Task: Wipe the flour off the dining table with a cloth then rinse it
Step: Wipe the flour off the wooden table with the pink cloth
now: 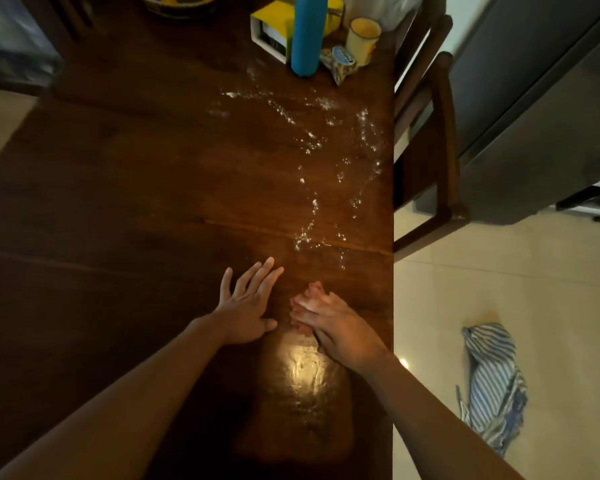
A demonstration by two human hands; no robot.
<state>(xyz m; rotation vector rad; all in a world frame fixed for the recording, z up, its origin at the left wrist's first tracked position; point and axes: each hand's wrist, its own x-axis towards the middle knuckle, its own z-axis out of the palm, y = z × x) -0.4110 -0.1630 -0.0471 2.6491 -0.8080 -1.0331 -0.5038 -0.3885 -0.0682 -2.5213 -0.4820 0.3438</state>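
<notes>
White flour (312, 143) lies scattered in streaks over the right part of the dark wooden dining table (125, 202). My left hand (246, 306) rests flat on the tabletop with its fingers spread and holds nothing. Just to its right, my right hand (329, 323) stands on its edge on the table, fingers stretched out, blurred, with white flour on the fingertips; it holds nothing. A blue and white striped cloth (492, 382) lies crumpled on the tiled floor to the right of the table, apart from both hands.
At the table's far end stand a tall blue bottle (307, 32), a yellow and white box (274, 29), a cream mug (362, 38) and a small packet (342, 64). A wooden chair (433, 140) stands against the right edge. A grey appliance (541, 98) lies beyond.
</notes>
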